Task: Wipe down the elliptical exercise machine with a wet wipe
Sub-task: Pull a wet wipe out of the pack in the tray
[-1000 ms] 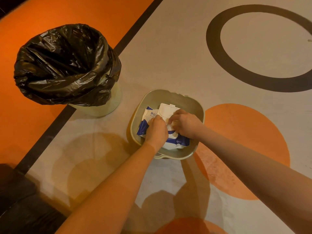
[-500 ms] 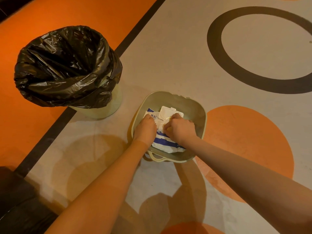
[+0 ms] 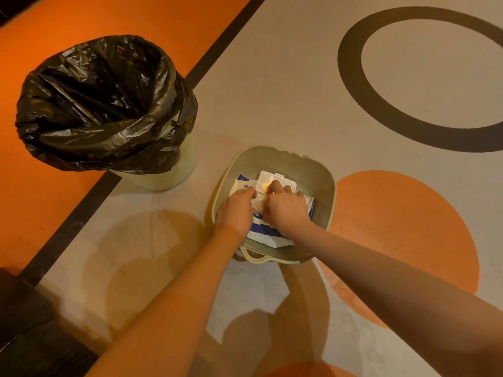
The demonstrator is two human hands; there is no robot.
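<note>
Stage: early; your wiping has not begun, and the elliptical machine is nowhere in this view
Wipe pack: soft blue-and-white plastic pack of wet wipes lying flat inside the basin, its near end towards you
Pack lid: white rectangular flip lid at the far end of the pack, raised open as far as you can judge
Wipe: a pale sheet shows between your two hands at the pack's opening; it looks partly drawn, not yet free
Left hand: your left hand rests on the pack's left side, fingers curled down on the wrapper, seemingly pinning it
Right hand: your right hand sits over the opening, fingertips bent and pinching at the sheet; the exact hold is hidden under the knuckles
Basin: shallow sage-green plastic basin with a loop handle at the near rim, standing on the floor
Bin: pale round waste bin lined with a crumpled black plastic bag, well to the left of the basin, apart from it
Floor: cream flooring with orange discs, a dark ring and a dark stripe edging an orange band
Left to do: free the sheet, close the lid, carry the wipe to the machine, wipe it, then bin the wipe
</note>
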